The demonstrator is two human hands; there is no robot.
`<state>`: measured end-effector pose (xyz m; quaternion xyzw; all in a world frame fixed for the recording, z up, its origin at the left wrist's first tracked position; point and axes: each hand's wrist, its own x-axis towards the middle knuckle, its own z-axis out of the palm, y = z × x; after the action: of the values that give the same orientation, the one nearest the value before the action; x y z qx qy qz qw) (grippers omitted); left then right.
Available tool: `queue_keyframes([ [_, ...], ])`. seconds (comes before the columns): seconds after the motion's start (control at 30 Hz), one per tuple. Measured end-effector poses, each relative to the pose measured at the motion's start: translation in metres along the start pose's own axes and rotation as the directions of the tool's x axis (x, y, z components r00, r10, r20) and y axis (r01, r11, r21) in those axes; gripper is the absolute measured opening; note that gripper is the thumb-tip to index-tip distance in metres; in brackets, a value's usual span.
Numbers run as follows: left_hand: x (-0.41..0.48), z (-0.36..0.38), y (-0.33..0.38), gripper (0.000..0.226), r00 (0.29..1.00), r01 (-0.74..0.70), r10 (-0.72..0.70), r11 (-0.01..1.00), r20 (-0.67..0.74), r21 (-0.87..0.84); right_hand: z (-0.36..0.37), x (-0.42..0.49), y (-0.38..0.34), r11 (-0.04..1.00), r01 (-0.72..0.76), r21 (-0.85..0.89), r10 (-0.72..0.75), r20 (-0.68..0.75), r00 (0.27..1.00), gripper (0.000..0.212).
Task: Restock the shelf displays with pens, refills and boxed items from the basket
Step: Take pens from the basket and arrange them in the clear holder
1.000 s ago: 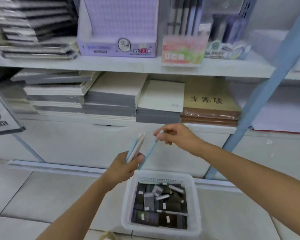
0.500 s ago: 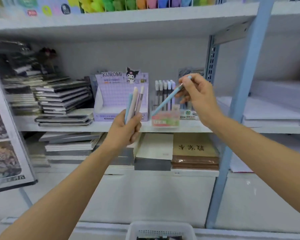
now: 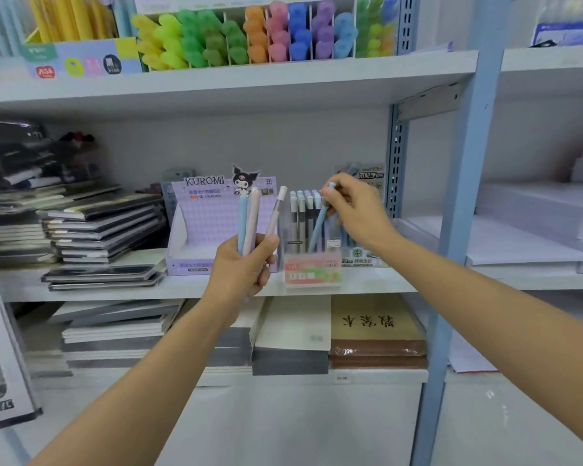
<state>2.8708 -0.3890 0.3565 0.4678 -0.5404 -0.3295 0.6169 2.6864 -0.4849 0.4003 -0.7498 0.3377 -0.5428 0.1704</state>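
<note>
— Pens (image 3: 250,223), three of them, are gripped upright in the left hand (image 3: 241,269), just in front of the Kuromi box (image 3: 199,227).
— And the right hand (image 3: 359,210)?
— It's pinching a blue pen (image 3: 318,227) by its top, with the tip slanting down into the clear display (image 3: 312,274), it seems.
— I'd straighten it, find a free slot, and mind the neighbours.
— Agreed. The spare three sit just left of that display.

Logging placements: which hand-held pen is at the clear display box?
The light blue pen pinched by the right hand, slanting into the box; the other three stand bunched in the left hand.
</note>
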Motion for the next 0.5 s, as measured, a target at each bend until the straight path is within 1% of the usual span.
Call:
queue_keyframes([
  [0.07, 0.004, -0.001, -0.002, 0.026, 1.000, 0.006, -0.006, 1.000, 0.002, -0.001, 0.003, 0.001, 0.004, 0.999, 0.004, -0.033, -0.002, 0.061, 0.998, 0.014],
  [0.17, 0.009, -0.003, -0.004, 0.021, 1.000, 0.000, 0.000, 0.999, 0.006, -0.032, 0.005, 0.006, 0.006, 0.998, 0.004, -0.066, 0.002, 0.099, 0.995, 0.013],
  [0.23, 0.013, -0.003, -0.006, 0.019, 1.000, -0.009, 0.010, 0.999, 0.010, -0.043, 0.007, 0.009, 0.007, 0.997, 0.014, -0.072, -0.008, 0.082, 0.997, 0.013],
  [0.4, 0.021, -0.002, -0.006, 0.016, 0.999, -0.027, 0.028, 0.999, 0.017, -0.038, 0.016, 0.010, 0.013, 0.993, 0.075, -0.086, -0.080, -0.058, 0.995, 0.012],
  [0.5, 0.026, 0.001, -0.004, 0.015, 0.999, -0.028, 0.030, 0.998, 0.022, -0.064, 0.022, 0.010, 0.022, 0.958, 0.075, -0.275, -0.091, -0.045, 0.995, 0.015],
])
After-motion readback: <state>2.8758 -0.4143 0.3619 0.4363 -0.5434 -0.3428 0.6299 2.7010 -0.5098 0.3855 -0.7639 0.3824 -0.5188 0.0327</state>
